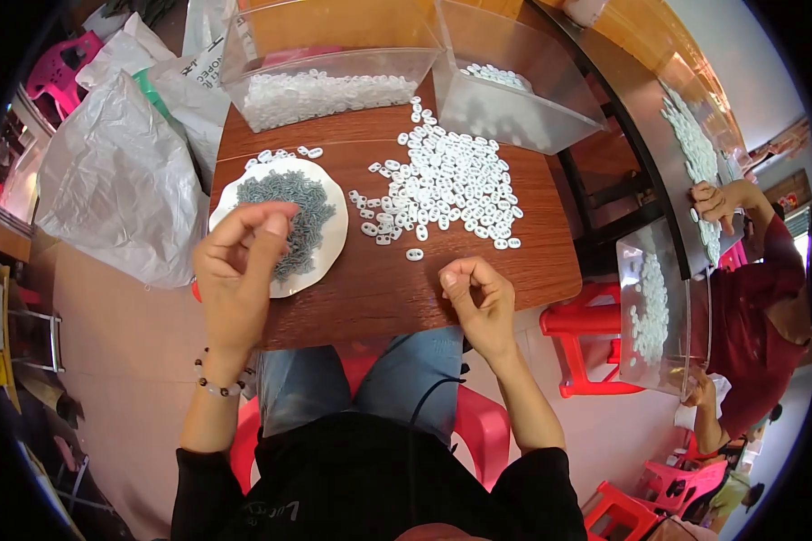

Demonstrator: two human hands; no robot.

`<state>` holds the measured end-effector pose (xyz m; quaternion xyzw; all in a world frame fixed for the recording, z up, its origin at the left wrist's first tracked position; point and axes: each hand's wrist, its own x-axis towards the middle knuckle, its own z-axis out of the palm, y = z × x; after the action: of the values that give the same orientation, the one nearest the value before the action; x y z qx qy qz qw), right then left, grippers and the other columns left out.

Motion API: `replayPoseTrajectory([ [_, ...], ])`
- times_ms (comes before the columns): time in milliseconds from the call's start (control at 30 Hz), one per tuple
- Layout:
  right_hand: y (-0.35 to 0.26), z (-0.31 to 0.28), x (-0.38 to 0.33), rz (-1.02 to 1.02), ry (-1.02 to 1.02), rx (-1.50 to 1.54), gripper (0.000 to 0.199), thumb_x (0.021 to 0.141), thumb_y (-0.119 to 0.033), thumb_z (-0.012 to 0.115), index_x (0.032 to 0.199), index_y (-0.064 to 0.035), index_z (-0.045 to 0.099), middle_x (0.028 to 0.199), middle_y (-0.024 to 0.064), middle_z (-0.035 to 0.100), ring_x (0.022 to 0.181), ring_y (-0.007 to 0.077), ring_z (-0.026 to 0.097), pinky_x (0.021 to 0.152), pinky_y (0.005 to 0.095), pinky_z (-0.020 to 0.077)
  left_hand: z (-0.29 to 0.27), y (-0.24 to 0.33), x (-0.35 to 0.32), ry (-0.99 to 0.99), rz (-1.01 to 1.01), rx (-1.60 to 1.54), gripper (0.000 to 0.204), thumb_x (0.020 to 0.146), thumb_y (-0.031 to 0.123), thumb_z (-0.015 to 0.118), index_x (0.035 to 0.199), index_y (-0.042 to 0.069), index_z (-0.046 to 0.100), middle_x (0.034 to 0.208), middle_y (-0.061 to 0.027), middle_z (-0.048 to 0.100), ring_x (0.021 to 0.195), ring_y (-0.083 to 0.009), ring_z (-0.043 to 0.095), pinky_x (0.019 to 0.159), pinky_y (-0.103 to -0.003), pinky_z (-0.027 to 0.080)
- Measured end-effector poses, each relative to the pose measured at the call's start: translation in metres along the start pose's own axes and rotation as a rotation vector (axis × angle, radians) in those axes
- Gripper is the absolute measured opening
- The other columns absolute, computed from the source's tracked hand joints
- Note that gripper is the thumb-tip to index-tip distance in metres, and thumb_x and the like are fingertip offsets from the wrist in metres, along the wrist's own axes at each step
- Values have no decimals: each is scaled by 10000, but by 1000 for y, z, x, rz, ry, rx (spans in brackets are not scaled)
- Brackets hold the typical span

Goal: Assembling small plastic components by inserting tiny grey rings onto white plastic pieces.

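My left hand (236,279) hovers over the left part of a white plate (331,259). Its thumb and index finger are brought together in a pinch; whatever is between them is too small to make out. Heaped on the plate are many small thin grey pieces (309,212), like springs or screws. By the table's front edge, my right hand (485,307) is curled with the thumb against the index finger, and its contents are hidden. Just beyond it lies one white oval piece with dark holes (414,254), apart from a spread pile of similar pieces (456,176).
Two clear bins stand at the back, a left bin (334,59) and a right bin (523,117), both holding white pieces. A white plastic bag (122,180) is left of the brown table (388,307). At right, a co-worker in dark red (753,316) handles white pieces beside another bin (645,361).
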<state>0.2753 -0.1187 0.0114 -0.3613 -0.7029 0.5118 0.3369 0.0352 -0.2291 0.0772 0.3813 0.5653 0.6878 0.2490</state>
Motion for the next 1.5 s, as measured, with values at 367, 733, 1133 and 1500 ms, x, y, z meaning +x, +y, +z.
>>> replayPoseTrajectory([
  [367, 29, -16, 16, -32, 174, -227, 198, 970, -176, 512, 919, 5, 575, 663, -4, 574, 590, 37, 483, 544, 185, 380, -17, -13, 63, 30, 180, 349, 177, 908, 133, 601, 995, -7, 665, 805, 36, 596, 711, -29, 489, 655, -186, 396],
  [733, 40, -8, 15, -90, 196, -158, 107, 948, -70, 510, 939, 20, 566, 695, 20, 574, 625, 58, 532, 577, 200, 419, -10, -10, 205, -197, 472, 541, 181, 871, 156, 604, 956, 10, 670, 750, 7, 628, 706, -42, 538, 603, -211, 436],
  [1133, 45, -10, 16, -114, 229, -162, 64, 916, -49, 555, 935, 9, 575, 696, 11, 584, 655, 52, 539, 594, 192, 419, 82, -52, 84, -829, 387, 667, 83, 800, 52, 607, 871, 13, 625, 775, -126, 576, 695, -266, 559, 642, -341, 462],
  [1500, 42, -10, 13, -139, 263, -164, 80, 890, -95, 598, 896, -16, 611, 625, -35, 580, 520, 0, 434, 469, 179, 334, 161, -105, 84, -864, 481, 908, 240, 734, 108, 703, 940, 41, 598, 929, -142, 530, 938, -319, 543, 770, -393, 460],
])
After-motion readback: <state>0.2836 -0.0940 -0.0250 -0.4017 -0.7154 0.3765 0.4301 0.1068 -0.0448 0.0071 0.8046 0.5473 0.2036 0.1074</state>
